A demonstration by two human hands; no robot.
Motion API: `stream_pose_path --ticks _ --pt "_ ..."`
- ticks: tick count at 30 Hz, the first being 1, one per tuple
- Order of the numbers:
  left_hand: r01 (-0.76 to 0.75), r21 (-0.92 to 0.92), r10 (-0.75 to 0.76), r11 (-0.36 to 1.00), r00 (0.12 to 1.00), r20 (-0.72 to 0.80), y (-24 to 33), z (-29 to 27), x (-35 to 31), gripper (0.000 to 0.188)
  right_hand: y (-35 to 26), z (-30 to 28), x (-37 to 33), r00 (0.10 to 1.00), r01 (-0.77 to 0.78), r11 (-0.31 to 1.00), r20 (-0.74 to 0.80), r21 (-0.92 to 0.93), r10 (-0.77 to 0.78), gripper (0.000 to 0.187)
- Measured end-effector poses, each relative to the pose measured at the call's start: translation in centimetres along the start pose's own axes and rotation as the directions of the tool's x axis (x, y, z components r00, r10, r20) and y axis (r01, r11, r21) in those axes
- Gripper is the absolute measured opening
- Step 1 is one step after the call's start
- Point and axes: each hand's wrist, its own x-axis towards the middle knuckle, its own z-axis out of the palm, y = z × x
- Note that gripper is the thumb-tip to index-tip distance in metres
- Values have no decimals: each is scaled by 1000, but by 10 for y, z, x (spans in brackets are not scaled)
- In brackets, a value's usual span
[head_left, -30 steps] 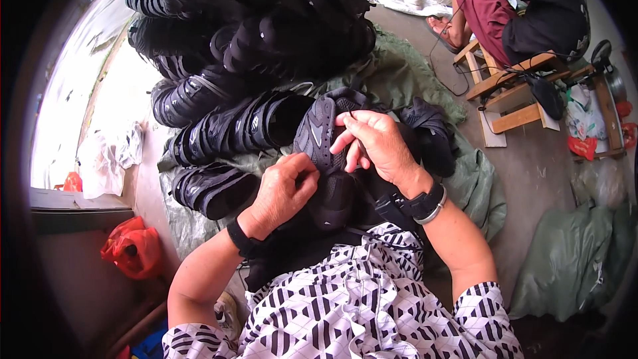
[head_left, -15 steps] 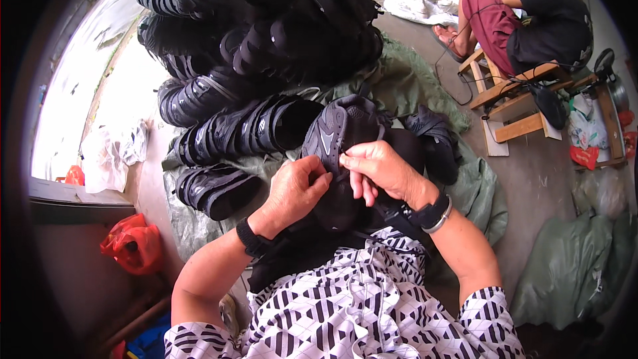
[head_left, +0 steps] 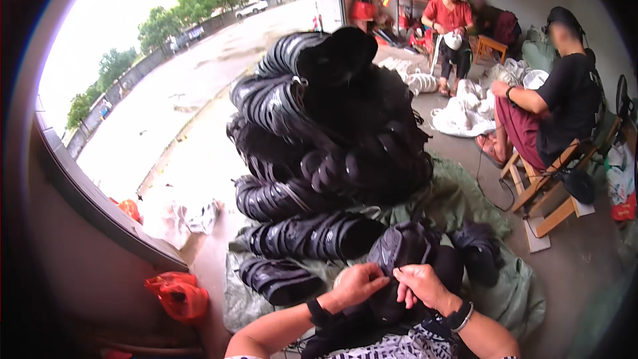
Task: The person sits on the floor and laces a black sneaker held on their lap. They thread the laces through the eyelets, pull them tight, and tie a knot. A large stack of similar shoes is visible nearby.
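Note:
A black shoe upper (head_left: pixel 401 244) with grey side marks lies in front of me, its toe pointing away. My left hand (head_left: pixel 359 284) is closed at its near left edge, thumb against the bent fingers. Close beside it, my right hand (head_left: pixel 424 286) pinches with thumb and forefinger over the lacing area, its other fingers curled below. Whatever is in either pinch is too small and dark to make out. Under my hands is more black material, its shape partly hidden.
A tall heap of nested black shoe uppers (head_left: pixel 332 119) rises ahead, with shorter rows (head_left: pixel 312 236) nearer me on a green sheet (head_left: pixel 475 193). A red bag (head_left: pixel 178 296) sits left. Two people sit at right, one on a wooden frame seat (head_left: pixel 551 216), beside white pieces (head_left: pixel 458 116).
The view has tilted upward, bringing the outdoor road and a second seated person into sight. Both hands stay at the same shoe upper, still pinched close together.

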Motion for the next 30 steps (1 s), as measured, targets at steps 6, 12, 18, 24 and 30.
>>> stream_pose_path --ticks 6,12,18,24,30 --pt "-232 536 244 812 968 49 42 -17 10 26 -17 2 -5 1000 29 979 2 -202 -29 27" --pt "-438 688 172 579 890 421 74 -30 32 40 -19 13 -14 993 45 895 -78 -444 -89 22" --pt "-603 679 128 420 779 613 81 -33 55 29 25 5 5 845 236 391 -11 -890 -535 22" --pt "-555 570 179 606 793 582 87 -36 45 23 -6 -1 -11 983 85 897 -109 -433 -145 22" --pt "-670 460 482 582 741 468 48 -37 39 28 -33 0 -4 999 35 826 27 -563 -24 19"
